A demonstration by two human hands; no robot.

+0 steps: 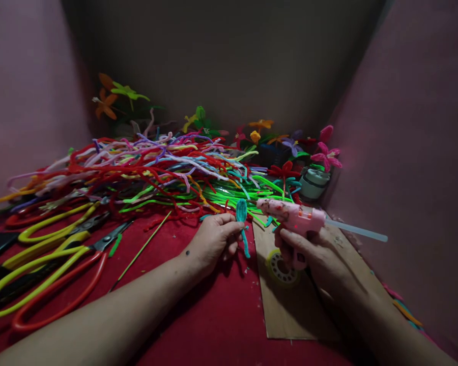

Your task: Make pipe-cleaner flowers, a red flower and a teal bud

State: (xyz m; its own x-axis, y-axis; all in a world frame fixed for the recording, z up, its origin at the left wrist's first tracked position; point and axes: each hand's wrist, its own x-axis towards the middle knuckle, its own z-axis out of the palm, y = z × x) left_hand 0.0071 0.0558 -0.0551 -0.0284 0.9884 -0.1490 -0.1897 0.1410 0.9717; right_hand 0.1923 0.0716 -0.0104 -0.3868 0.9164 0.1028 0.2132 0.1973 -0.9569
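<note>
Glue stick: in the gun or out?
Partly in: the translucent glue stick enters the rear of the pink glue gun, with a long part sticking out behind.

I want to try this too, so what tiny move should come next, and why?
Perhaps ease the nozzle of the pink glue gun gently against the teal pipe-cleaner piece. The left hand pinches that piece upright, the right hand grips the gun with a glue stick loaded, and its tip points there.

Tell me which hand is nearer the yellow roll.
Right: the right hand, holding the glue gun, overlaps the yellow roll in view; the left hand is farther off, to its left.
</note>
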